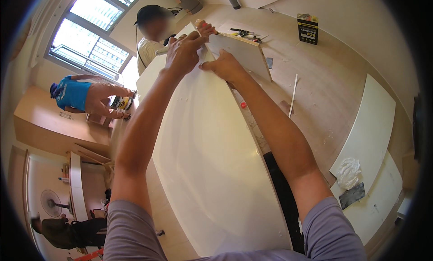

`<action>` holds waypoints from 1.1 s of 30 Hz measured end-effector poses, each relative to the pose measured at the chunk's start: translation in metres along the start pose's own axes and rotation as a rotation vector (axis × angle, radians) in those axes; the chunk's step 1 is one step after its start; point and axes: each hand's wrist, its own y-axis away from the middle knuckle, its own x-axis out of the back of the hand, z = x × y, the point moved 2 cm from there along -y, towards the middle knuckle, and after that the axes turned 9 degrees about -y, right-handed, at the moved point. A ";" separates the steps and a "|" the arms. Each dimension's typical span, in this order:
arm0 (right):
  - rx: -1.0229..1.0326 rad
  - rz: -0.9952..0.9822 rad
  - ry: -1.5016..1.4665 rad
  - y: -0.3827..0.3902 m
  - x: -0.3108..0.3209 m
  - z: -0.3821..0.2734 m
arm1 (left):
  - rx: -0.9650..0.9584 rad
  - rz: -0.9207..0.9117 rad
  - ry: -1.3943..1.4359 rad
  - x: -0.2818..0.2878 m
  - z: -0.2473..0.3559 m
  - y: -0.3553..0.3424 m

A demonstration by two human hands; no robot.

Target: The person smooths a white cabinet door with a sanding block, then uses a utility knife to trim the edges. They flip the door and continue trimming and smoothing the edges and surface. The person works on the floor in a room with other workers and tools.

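Note:
A long, glossy white panel [212, 161] stretches away from my body, between my forearms. Near its far end my left hand [182, 54] is closed with bent fingers at the right edge; whatever is in them is hidden. My right hand [225, 67] grips that same edge a little nearer, its thumb on the white face and its other fingers mostly hidden over the side. Just beyond, a co-worker's hand [206, 29] touches the far end. A white board with a raw edge [246, 55] stands beside the panel, right of my hands.
Pliers and other hand tools [246, 34] lie on the floor at the far right, near a black can [307, 30]. White sheets [367, 130] with crumpled plastic [348, 173] lie right. One person [79, 95] stands left by a bucket [121, 102]; another [67, 231] is lower left, near a fan [52, 202].

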 end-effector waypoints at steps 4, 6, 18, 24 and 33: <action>-0.047 0.039 -0.093 -0.009 0.002 0.010 | 0.004 -0.076 0.034 0.011 0.023 0.010; -0.054 0.018 -0.134 -0.011 0.007 0.010 | 0.016 -0.056 0.039 0.009 0.014 0.001; -0.083 -0.044 -0.192 -0.013 0.002 0.016 | 0.288 0.110 0.059 -0.066 -0.086 -0.069; -0.063 -0.039 -0.185 -0.016 0.005 0.021 | 0.329 0.067 0.038 -0.069 -0.079 -0.068; -0.025 -0.017 -0.111 -0.008 0.002 0.015 | 0.317 0.018 0.044 -0.068 -0.076 -0.059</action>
